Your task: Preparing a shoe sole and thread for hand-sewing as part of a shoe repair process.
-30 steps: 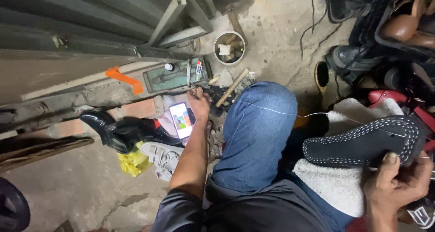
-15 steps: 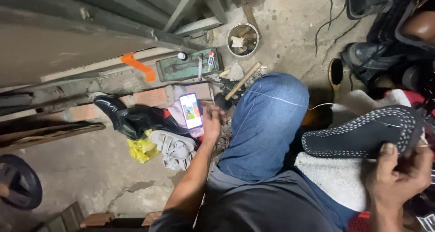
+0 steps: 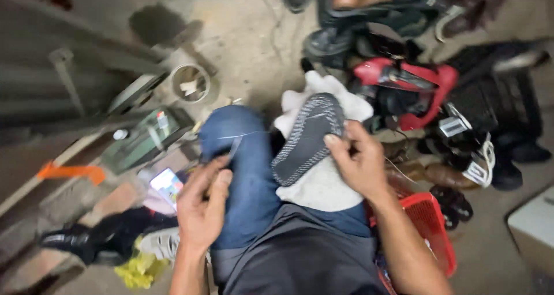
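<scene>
Head view, only one. Person seated on the floor [image 3: 254, 35], blue-jeaned knee [image 3: 245, 156] at centre. Right hand [image 3: 360, 162] grips a dark knit shoe sole-up [image 3: 309, 136], fingers [image 3: 340, 148] pressed on its heel end, thumb side hidden under it. Shoe rests on a white cloth [image 3: 320, 185] over the lap, just right of the knee, toe pointing to 12 o'clock. Left hand [image 3: 202, 205] at 7 o'clock of the shoe, fingers [image 3: 222, 177] pinched together on something thin, looks like a needle or short blade [image 3: 234, 149]; blurred, cannot tell which. A pale thread [image 3: 242, 136] crosses the knee towards the shoe.

Around: lit phone [image 3: 167, 185] on the floor at 9 o'clock of the left hand, green tool tray [image 3: 144, 139] above it, round tin [image 3: 191, 83] at 11 o'clock, orange-handled tool [image 3: 72, 171] far left, yellow rag [image 3: 141, 269] and black shoe [image 3: 86, 237] at 8 o'clock. Pile of shoes [image 3: 438, 99] at 2 o'clock, red basket [image 3: 433, 226] beside the right forearm.

Judgement on doing the step well: looks like hand stitching at the sole edge. Right hand should clamp the shoe firmly against the cloth so it does not roll. Bring the pinched tool in at the sole seam, low angle, clear of the right fingertips. Keep the thread taut, off the knee fabric. Risk: pricking the holding hand, snagging the thread.
</scene>
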